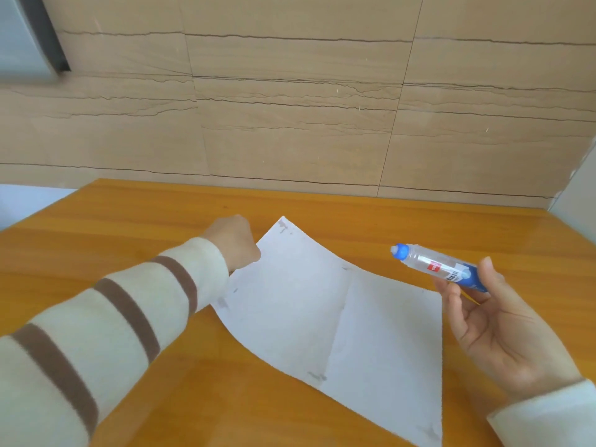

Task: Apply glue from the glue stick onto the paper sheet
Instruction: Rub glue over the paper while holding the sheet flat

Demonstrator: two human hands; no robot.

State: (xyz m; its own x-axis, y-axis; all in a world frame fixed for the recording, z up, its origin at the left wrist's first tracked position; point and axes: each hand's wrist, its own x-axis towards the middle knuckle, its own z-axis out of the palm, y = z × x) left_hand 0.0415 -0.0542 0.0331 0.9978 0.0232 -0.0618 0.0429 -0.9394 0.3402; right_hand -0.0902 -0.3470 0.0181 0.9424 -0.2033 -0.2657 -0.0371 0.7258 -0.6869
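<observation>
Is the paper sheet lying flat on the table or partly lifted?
Partly lifted. The left hand grips the paper sheet at its left edge, so that side curves up; the right part lies on the table.

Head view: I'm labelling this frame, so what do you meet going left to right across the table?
Striped sleeve → left hand at the sheet's edge → paper sheet → glue stick → right hand holding it.

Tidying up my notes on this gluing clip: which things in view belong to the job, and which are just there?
Part of the job:
glue stick, held in the right hand
paper sheet, its edge under the left hand

Just there:
wooden table
tiled wall
</observation>
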